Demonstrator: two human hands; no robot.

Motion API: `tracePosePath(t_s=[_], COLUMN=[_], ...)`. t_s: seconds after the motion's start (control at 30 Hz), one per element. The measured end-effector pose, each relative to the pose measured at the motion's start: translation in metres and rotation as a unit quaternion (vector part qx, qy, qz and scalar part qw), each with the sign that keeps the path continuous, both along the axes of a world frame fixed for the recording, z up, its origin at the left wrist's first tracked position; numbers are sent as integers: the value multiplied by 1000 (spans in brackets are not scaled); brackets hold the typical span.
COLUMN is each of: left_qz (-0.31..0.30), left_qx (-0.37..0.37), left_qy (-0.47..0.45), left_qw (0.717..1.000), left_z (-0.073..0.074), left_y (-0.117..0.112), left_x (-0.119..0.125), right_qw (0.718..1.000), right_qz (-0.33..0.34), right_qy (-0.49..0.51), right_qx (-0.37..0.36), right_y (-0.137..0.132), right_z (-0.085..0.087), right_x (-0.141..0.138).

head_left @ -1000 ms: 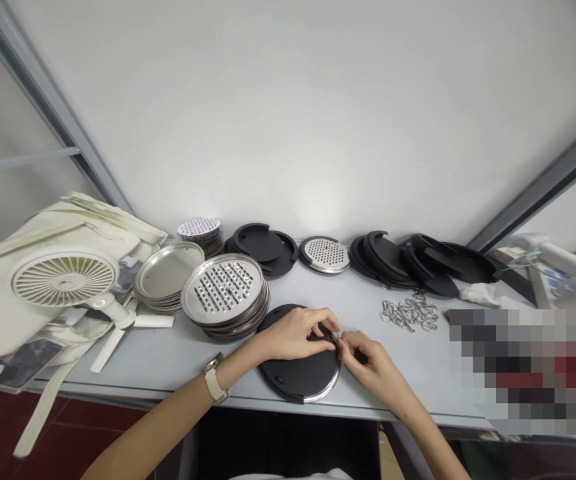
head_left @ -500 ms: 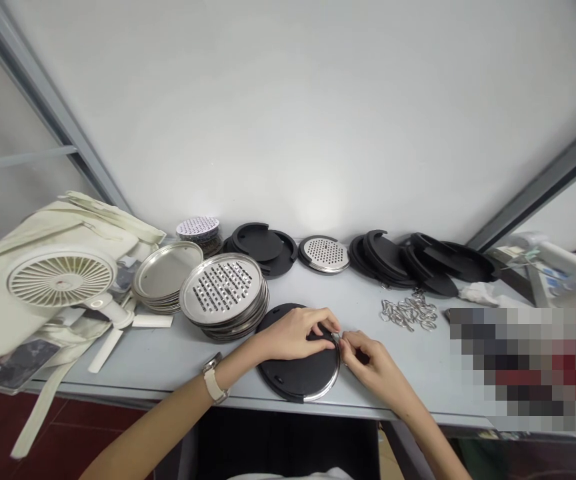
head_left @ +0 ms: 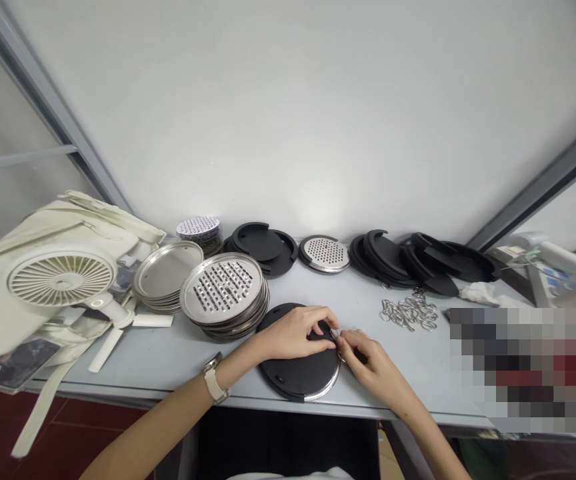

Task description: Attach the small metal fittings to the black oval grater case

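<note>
At the front of the pale grey bench (head_left: 418,380): right hand (head_left: 373,367) in a narrow fingertip pinch on a small silver metal link (head_left: 335,333), held at the rim of a round black disc with steel edge (head_left: 293,367). Left hand (head_left: 293,333) curled over that disc, steadying it. Around: one heap of steel links (head_left: 411,313), three stacks of perforated steel discs (head_left: 223,287), one stack of plain steel pans (head_left: 168,270), three groups of black slotted discs (head_left: 263,250).

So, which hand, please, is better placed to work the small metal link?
Probably the right hand: its fingertips pinch the link, while the left hand rests on the black disc.
</note>
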State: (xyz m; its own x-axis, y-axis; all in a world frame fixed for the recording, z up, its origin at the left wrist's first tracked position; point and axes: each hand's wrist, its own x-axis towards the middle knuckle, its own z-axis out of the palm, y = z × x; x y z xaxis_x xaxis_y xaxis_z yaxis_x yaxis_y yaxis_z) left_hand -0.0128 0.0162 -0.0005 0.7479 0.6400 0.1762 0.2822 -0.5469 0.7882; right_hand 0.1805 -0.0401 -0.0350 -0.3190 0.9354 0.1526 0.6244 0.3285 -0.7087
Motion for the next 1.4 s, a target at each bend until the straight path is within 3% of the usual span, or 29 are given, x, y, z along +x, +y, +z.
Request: tracePosePath(t_s=[1.4], left_qz=[3], left_qx=[-11], left_qy=[0], left_qw=[1000], left_z=[-1], left_y=[-1], left_x=[1], right_qw=[1000], right_qz=[-7], right_qy=[11], right_qx=[-19], right_y=[0], right_z=[-5], right_x=[2])
